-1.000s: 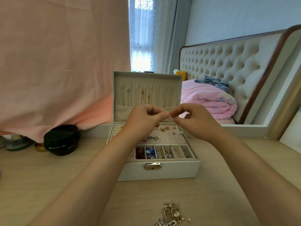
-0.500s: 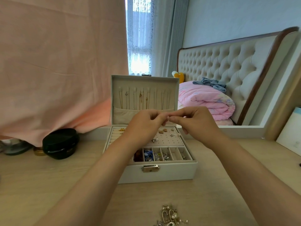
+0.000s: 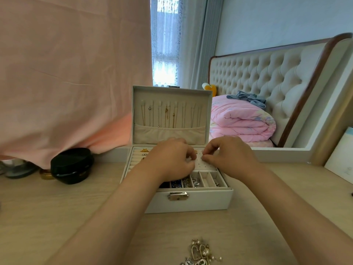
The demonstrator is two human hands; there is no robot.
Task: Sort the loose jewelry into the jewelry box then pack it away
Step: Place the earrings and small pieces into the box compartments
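Observation:
The white jewelry box (image 3: 191, 204) stands open on the wooden desk, with thin necklaces hanging inside its raised lid (image 3: 170, 115). Both my hands are down on the box's perforated earring panel (image 3: 209, 164). My right hand (image 3: 229, 154) pinches a tiny earring at the panel between thumb and forefinger. My left hand (image 3: 170, 159) lies beside it with curled fingers, and whatever is under the fingertips is hidden. The front compartments (image 3: 205, 180) hold several small pieces. A pile of loose gold and pearl jewelry (image 3: 200, 252) lies near the desk's front edge.
A black round container (image 3: 71, 165) and a gold lid (image 3: 45, 174) sit left of the box under a hanging pink cloth (image 3: 66, 73). A white card (image 3: 342, 155) leans at the right. Behind the desk is a bed with a folded pink quilt (image 3: 242, 119).
Both hands have dropped from in front of the lid down onto the earring panel, still close together.

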